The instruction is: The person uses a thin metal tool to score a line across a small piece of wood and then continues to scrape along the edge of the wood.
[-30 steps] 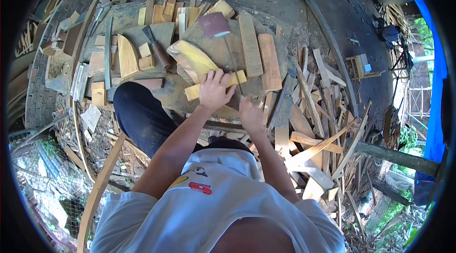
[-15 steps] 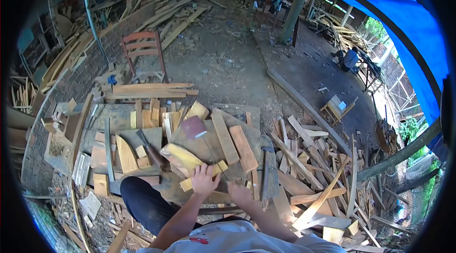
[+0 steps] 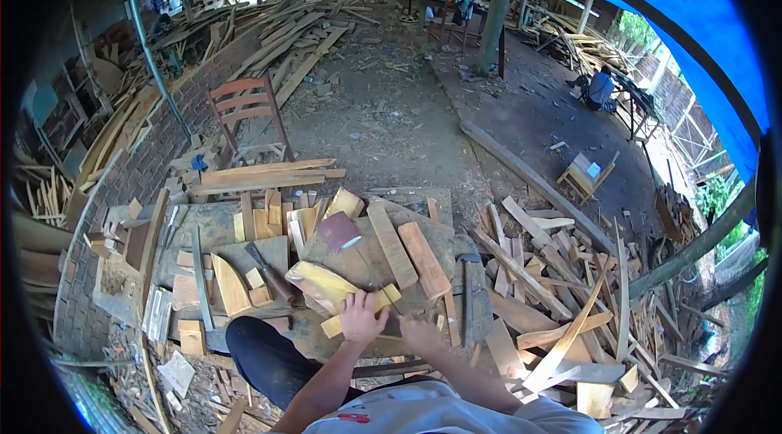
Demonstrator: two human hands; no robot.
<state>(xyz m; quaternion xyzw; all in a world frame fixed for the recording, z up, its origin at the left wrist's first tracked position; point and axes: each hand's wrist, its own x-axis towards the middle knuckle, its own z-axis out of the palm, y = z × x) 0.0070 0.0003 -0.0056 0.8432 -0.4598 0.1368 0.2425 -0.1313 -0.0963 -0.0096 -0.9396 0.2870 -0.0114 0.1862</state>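
Observation:
My left hand [image 3: 359, 318] is closed over a short yellow wooden strip [image 3: 386, 297], fingers across its top, pressing it beside a larger yellow wood block [image 3: 321, 283]. The strip's lower left end [image 3: 331, 326] sticks out past the hand. My right hand [image 3: 420, 336], slightly blurred, is closed on a tool with a thin dark blade [image 3: 396, 304]. That blade meets the right end of the strip; the tool's handle is hidden in the fist. Just behind the block lies a maroon sheet [image 3: 339, 232], and two wooden bars [image 3: 423, 258] rest to the right.
On the worktable [image 3: 232, 221] lie a chisel-like tool with a wooden handle [image 3: 273, 273], a pointed wood piece [image 3: 231, 284] and a hammer [image 3: 469, 295]. Scrap wood [image 3: 562, 304] is heaped at the right. A red chair [image 3: 247, 112] stands beyond; a person [image 3: 601, 89] sits farther off.
The camera view has tilted up slightly, so the scene sits lower and further right. My right hand has shifted slightly with the blade; my left hand keeps its hold on the strip.

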